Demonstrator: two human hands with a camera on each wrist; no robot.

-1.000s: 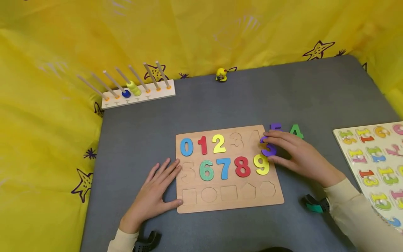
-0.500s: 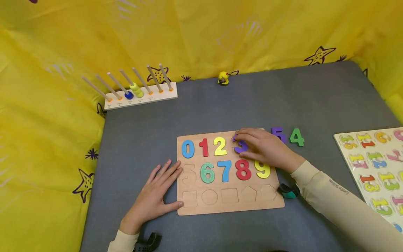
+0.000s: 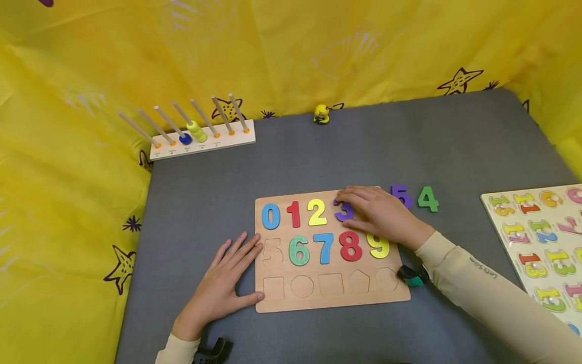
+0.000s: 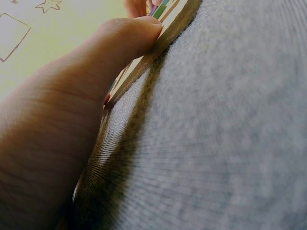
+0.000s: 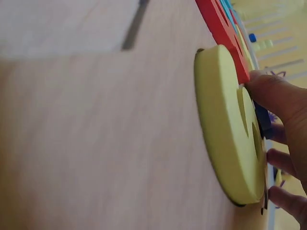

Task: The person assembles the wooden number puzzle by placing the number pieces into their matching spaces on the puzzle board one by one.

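Observation:
A wooden number board (image 3: 332, 303) lies on the grey table. My left hand (image 3: 218, 290) rests at the board's left edge with its fingers spread, fingertips and thumb touching the rim. Over the upper right of the board, my right hand (image 3: 384, 215) pinches a purple number 3 (image 3: 346, 213) at the 3-shaped recess, right of the yellow 2 (image 3: 317, 212). The fingers cover part of the 3, and whether it sits flat is hidden. The yellow 9 (image 5: 216, 124) stands close by in the right wrist view. In the left wrist view, the left thumb (image 4: 129, 36) presses the board's edge.
Beyond the board's right corner lie a purple 5 (image 3: 400, 196) and a green 4 (image 3: 428, 199). A second number board (image 3: 495, 212) is at the right. A peg counting stand (image 3: 227, 141) and a small yellow figure (image 3: 321, 114) stand at the back.
My right hand has carried the purple 3 leftward from the board's right edge to the recess beside the 2, shifting only slightly in the last half second. The left hand has stayed in place.

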